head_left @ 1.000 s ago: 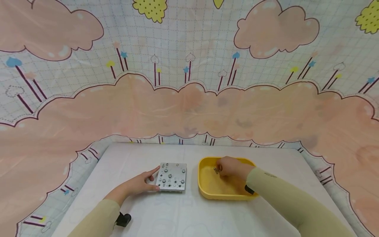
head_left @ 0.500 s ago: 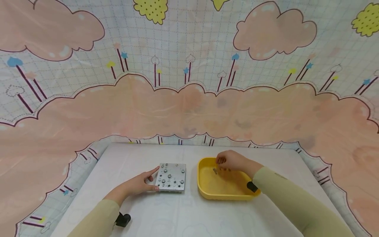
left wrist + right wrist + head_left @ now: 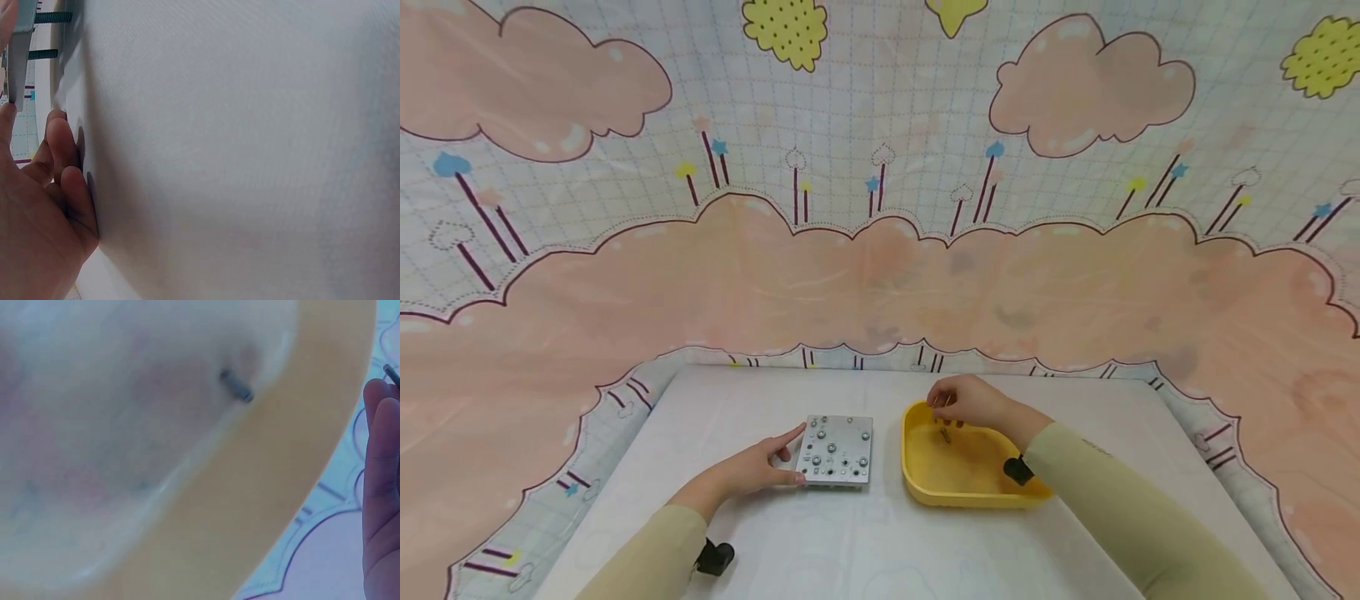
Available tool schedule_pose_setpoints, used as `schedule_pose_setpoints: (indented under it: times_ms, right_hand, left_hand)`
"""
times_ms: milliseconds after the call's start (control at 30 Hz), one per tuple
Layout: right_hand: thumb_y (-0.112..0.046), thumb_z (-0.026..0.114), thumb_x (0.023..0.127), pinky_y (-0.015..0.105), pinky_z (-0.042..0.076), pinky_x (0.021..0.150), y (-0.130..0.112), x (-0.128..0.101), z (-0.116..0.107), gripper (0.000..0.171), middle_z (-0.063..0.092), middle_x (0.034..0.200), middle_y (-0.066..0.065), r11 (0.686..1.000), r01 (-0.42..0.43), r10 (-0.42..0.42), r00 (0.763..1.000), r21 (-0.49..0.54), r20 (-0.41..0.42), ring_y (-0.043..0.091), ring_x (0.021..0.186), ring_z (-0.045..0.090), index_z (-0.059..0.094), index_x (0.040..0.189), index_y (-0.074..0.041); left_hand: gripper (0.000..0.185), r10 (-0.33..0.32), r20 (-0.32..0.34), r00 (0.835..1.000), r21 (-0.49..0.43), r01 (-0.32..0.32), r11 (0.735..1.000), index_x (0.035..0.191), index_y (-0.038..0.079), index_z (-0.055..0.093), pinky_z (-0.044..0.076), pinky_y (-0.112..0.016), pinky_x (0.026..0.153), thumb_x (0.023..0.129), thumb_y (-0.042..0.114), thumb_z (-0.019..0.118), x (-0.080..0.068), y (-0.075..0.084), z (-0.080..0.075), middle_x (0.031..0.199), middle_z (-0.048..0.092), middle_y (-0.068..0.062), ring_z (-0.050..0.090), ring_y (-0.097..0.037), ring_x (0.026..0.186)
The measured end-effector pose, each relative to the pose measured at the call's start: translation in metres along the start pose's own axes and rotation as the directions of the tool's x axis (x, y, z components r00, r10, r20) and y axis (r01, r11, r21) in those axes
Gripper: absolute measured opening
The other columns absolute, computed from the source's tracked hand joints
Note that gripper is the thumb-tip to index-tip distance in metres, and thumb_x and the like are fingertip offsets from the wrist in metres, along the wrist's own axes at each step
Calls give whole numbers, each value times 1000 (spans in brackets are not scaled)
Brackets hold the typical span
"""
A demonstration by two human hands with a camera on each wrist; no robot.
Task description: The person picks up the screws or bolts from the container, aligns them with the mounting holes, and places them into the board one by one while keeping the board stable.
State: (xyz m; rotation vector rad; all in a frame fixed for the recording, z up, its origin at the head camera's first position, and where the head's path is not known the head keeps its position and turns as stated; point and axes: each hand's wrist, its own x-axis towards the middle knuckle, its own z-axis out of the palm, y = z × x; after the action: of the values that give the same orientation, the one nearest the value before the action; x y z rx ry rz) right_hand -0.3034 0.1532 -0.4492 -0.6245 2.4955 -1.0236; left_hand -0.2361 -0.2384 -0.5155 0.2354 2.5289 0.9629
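My left hand point(image 3: 748, 468) holds a square metal plate point(image 3: 842, 440) at its left edge, thumb at the near corner and index finger at the far one. Several bolt heads and holes dot the plate's top. Threaded shanks point(image 3: 53, 17) stick out from its underside in the left wrist view. Over the far left of a yellow tray point(image 3: 917, 483), my right hand point(image 3: 976, 404) pinches a small screw point(image 3: 392, 374), mostly cut off by the frame edge in the right wrist view. Another screw point(image 3: 236, 386) lies on the tray floor.
Both things rest on a white-covered table point(image 3: 880, 554), the tray to the right of the plate. A patterned cloth point(image 3: 880, 283) with clouds rises behind and at the sides. A black wrist camera point(image 3: 715, 557) sits under the left forearm.
My right hand has risen from inside the tray and shifted left and away, towards its far rim. The screw in the tray came into clearer sight. My left hand and the plate stay put.
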Motion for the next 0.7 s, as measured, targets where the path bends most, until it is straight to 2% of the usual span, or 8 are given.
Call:
schedule_pose_setpoints:
  times_ms: [133,367,533,700]
  right_hand:
    - [-10,71,92,37,55,66,-16,7,9,10,69,91,10,999,16,-16,1000,43,5,31,78,66,70,102,-8]
    - [-17,72,92,35,55,68,-47,27,30,7,69,92,10,998,35,-36,999,57,14,28,81,67,70,99,-15]
    - [-16,71,93,37,56,70,-68,43,48,8,70,94,12,995,66,-70,996,79,46,38,89,67,70,100,-12]
    - [-13,71,92,37,55,69,-83,59,66,13,68,86,5,993,88,-93,993,75,74,35,84,67,71,103,-6]
  left_hand:
    - [98,8,-5,1000,7,-7,1000,157,26,30,36,-39,78,78,45,83,0,0,1,110,49,-3,44,-20,87]
    - [97,2,-10,1000,10,-2,1000,157,26,30,36,-39,78,78,44,83,-2,0,1,109,49,-3,44,-20,86]
    - [98,-16,-11,1000,16,16,1000,157,28,30,36,-40,78,77,47,83,-1,-1,2,109,49,-3,45,-20,86]
    - [98,-28,-16,999,23,28,999,157,31,31,37,-39,78,76,50,82,0,-1,1,107,49,-1,46,-19,87]
